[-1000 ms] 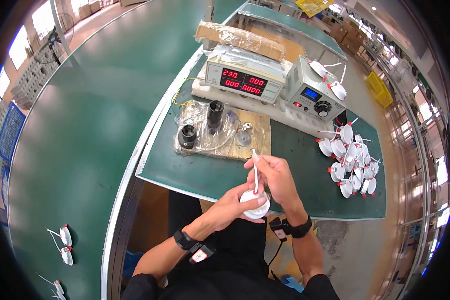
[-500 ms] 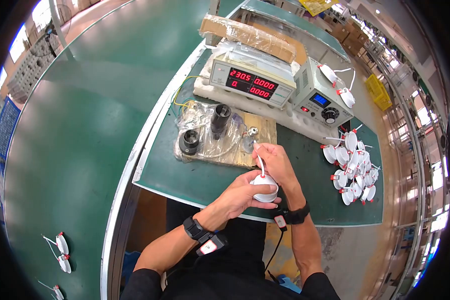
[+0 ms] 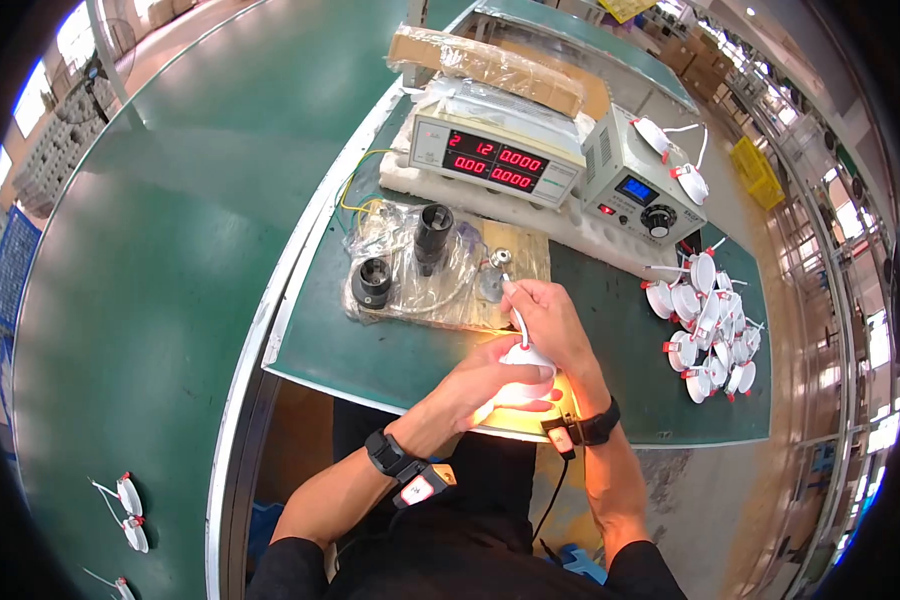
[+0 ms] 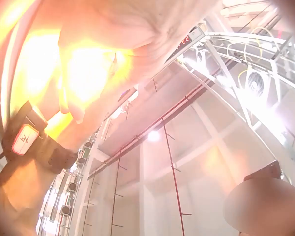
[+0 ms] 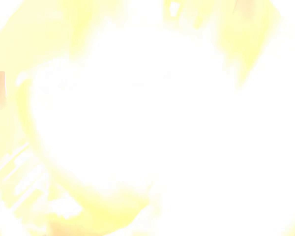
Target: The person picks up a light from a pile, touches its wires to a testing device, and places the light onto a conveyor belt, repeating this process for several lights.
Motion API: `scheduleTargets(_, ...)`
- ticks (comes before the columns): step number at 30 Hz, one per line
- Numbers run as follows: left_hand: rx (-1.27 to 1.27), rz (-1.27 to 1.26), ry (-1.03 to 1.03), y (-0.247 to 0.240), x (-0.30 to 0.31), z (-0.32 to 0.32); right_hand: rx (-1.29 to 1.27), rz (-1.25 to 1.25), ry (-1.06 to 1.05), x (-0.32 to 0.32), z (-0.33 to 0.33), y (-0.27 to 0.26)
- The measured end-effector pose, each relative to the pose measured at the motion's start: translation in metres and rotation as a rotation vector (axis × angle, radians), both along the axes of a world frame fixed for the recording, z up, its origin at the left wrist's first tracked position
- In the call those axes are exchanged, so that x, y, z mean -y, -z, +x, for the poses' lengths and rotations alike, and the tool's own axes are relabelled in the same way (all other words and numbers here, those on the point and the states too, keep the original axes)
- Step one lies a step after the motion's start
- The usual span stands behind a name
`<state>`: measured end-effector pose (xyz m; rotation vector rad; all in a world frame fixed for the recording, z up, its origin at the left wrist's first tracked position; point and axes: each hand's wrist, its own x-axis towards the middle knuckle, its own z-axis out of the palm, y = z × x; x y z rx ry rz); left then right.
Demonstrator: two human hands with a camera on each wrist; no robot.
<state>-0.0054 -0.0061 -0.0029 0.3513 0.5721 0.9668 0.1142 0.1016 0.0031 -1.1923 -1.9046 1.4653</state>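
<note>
Head view: over the green table's (image 3: pixel 625 370) near edge, the left hand's (image 3: pixel 475 388) fingers and thumb grip a glowing lamp (image 3: pixel 523 388); the right hand (image 3: pixel 552 325) pinches its cable (image 3: pixel 521 326) near a board (image 3: pixel 532 260). A lamp heap (image 3: pixel 708 315) lies at the table's right, two lamps (image 3: pixel 130 512) on a wide green surface (image 3: pixel 160 300) leftward. Beyond is a yellow crate (image 3: pixel 758 178).

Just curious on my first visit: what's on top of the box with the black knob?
Two round white lamps lie on the box; the parts of its top beneath them are hidden.
</note>
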Motion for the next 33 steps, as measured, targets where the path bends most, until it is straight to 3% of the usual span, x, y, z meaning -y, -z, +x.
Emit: scheduleTargets(33,-0.074,-0.096,0.020,0.000,-0.008,0.004,0.042,0.043,0.086,0.001,-0.001,0.005)
